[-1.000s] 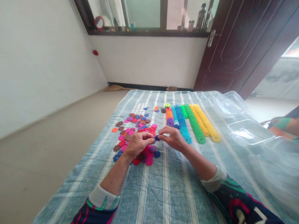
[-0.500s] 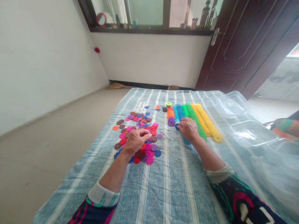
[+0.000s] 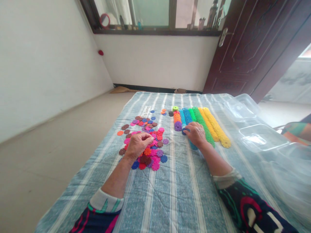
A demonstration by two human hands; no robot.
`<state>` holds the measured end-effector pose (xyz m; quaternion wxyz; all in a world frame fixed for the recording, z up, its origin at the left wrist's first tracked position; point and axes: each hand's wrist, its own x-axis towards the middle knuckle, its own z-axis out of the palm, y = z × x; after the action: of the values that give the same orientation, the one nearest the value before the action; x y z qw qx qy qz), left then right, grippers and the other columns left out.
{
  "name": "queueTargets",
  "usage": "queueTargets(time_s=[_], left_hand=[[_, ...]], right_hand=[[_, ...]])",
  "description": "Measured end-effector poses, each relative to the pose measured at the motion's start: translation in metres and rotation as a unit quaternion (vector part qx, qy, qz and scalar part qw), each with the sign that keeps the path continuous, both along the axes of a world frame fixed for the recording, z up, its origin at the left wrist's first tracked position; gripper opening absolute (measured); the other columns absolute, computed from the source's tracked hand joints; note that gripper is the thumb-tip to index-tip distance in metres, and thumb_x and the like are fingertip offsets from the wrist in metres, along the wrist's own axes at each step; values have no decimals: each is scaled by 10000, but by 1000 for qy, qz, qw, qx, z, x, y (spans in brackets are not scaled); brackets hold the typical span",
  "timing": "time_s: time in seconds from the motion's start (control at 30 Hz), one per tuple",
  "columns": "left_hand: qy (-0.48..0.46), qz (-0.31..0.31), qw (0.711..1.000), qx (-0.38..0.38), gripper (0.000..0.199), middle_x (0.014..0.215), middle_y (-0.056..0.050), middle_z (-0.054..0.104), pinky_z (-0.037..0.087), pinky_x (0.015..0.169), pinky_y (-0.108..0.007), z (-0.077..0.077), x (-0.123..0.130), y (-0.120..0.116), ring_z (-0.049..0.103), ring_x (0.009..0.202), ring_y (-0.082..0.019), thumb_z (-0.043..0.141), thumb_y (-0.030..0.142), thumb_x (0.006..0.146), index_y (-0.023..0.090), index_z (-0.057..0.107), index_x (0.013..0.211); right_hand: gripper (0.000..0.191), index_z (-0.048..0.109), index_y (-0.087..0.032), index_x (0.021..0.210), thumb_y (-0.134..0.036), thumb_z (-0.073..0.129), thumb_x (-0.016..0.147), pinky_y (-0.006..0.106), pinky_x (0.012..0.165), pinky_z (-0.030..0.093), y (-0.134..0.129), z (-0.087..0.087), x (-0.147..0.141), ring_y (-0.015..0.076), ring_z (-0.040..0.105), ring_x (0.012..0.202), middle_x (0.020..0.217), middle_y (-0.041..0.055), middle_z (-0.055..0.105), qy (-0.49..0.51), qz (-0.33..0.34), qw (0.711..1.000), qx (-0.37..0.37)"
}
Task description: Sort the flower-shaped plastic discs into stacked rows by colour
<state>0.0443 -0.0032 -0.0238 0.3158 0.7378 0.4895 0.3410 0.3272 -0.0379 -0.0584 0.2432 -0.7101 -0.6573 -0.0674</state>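
My right hand [image 3: 196, 133] pinches a dark blue notched disc [image 3: 184, 131] at the near end of a short light blue row [image 3: 182, 118]. Under and beside that hand run a longer blue row [image 3: 188, 117] and a green row [image 3: 206, 131]. My left hand [image 3: 138, 145] hovers over a loose pile of flower-shaped plastic discs [image 3: 155, 160] in pink, red, brown, purple and blue. Its thumb and forefinger are pressed together; whatever lies between them is too small to make out. A purple disc [image 3: 178, 126] faces me at the end of an orange row [image 3: 177, 117].
Two yellow rows [image 3: 217, 131] lie right of the green one. Clear plastic containers [image 3: 263, 137] stand along the table's right side. A striped cloth [image 3: 165, 200] covers the table. A few stray discs [image 3: 152, 118] lie behind the pile. At the far right shows part of a person [image 3: 298, 132].
My left hand has shifted slightly left and up over the pile. My right hand stays at the end of the light blue row, and the dark blue disc there shows more clearly.
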Motion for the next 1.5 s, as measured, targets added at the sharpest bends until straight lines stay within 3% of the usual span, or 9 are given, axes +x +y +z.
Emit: queueTargets(time_s=[0.33,0.6,0.7,0.83,1.03,1.23,1.5], left_hand=[[-10,-8,1000,7,223,651,-6,683,463,638,-259,-1,-3,3,608,646,-154,628,368,719,161,687,660],[-10,27,999,41,206,596,8,653,449,609,-251,-2,-14,11,570,598,-137,626,349,698,160,689,644],[-7,40,998,51,203,619,-1,666,455,627,-253,-5,-20,15,581,615,-141,616,337,699,154,689,649],[11,50,997,63,204,601,0,654,450,626,-260,-9,-26,18,579,618,-148,606,336,703,161,680,629],[26,40,997,66,203,595,0,650,440,611,-255,-11,-29,21,569,600,-141,614,330,700,161,669,601],[21,27,997,62,220,602,-6,652,427,586,-244,-11,-29,21,569,591,-136,609,345,711,157,660,608],[65,-64,994,63,178,632,4,630,418,589,-236,-7,-14,7,549,610,-123,634,323,728,156,686,696]], right_hand=[[191,725,-224,1005,-305,623,865,340,901,353,-3,11,-5,239,532,1065,1089,64,648,-19,-19,996,-86],[189,724,-208,1008,-266,600,877,353,915,366,-7,9,-11,255,541,1071,1107,84,651,-32,-14,998,-45],[181,725,-188,1000,-237,599,880,353,917,377,-9,9,-16,259,545,1077,1095,97,659,-24,24,999,-11],[123,728,-173,932,-200,629,864,317,872,402,-14,12,-35,234,574,1031,1060,95,678,-6,125,992,-5],[134,713,-194,767,-238,633,865,239,635,343,-26,22,-71,145,601,768,806,29,686,-15,260,958,-118],[140,737,-240,835,-374,706,807,245,545,233,-37,30,-89,138,590,669,733,8,693,-51,260,936,-231],[255,722,-226,969,-439,661,843,257,568,288,-45,42,-101,207,658,806,887,68,732,-99,234,926,-279]])
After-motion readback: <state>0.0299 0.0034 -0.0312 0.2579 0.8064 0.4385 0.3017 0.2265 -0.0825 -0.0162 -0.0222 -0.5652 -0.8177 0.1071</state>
